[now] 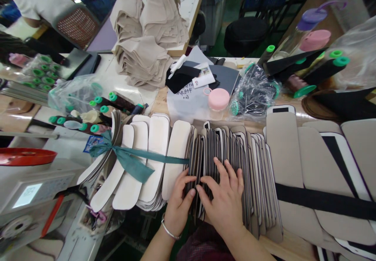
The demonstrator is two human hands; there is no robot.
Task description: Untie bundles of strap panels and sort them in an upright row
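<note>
A tight row of beige panels (235, 155) with rounded ends and dark or white edges stands on edge in front of me. My left hand (179, 194), with a silver bangle at the wrist, is at the left end of this row, thumb and forefinger closed on the edges of the panels there. Across the tops of the panels beside it lies my right hand (225, 194), fingers spread, its thumb and forefinger close to my left fingertips. Which panels the left fingers pinch is partly hidden. A teal cloth strip (141, 153) crosses the white panels (154, 155) to the left.
More beige panels (284, 147) lie at the right under a black strap (326, 200). Behind the row are a pink-lidded jar (219, 100), thread spools (117, 100) and piles of beige cut pieces (143, 61). A sewing machine (38, 190) stands at the left. A person (41, 2) sits beyond.
</note>
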